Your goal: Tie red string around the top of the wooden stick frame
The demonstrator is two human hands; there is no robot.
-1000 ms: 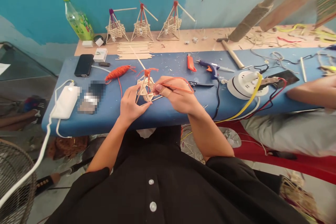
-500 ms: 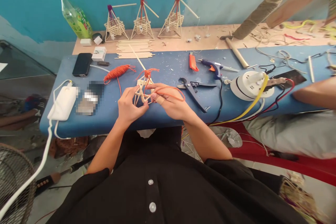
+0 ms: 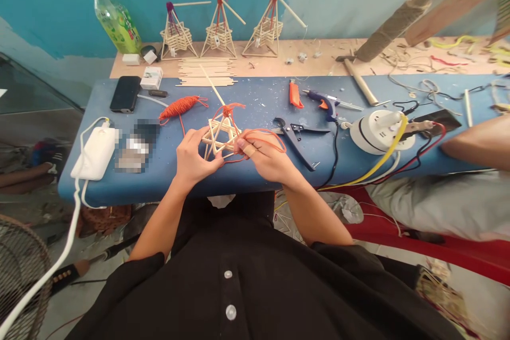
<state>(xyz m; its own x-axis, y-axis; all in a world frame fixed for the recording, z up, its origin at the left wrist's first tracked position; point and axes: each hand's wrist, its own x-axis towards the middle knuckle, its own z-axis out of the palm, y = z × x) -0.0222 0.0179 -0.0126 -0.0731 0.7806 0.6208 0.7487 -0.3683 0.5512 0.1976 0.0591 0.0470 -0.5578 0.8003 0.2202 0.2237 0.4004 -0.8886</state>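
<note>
A small frame of pale wooden sticks (image 3: 218, 137) stands near the front of the blue table, its top bound with orange cord and one stick jutting up from it. My left hand (image 3: 194, 155) is closed around the frame's left side, thumb at the lower front. On the right, my right hand (image 3: 263, 155) pinches a loop of orange cord (image 3: 274, 134) close beside the frame. More cord runs from the wound orange bundle (image 3: 179, 108) down behind my left hand. Where the cord passes inside the frame is partly hidden by my right fingers.
Behind are finished-looking stick frames (image 3: 177, 37) and loose sticks (image 3: 205, 71). To the right lie cutters (image 3: 297, 141), an orange cutter (image 3: 295, 94), a glue gun (image 3: 327, 103), a hammer (image 3: 360, 82) and a white power socket (image 3: 376, 135). A co-worker's arm (image 3: 474, 146) rests at far right.
My right hand has moved slightly right, away from the frame, drawing the cord with it. The frame now shows more of its front, turned a little in my left hand.
</note>
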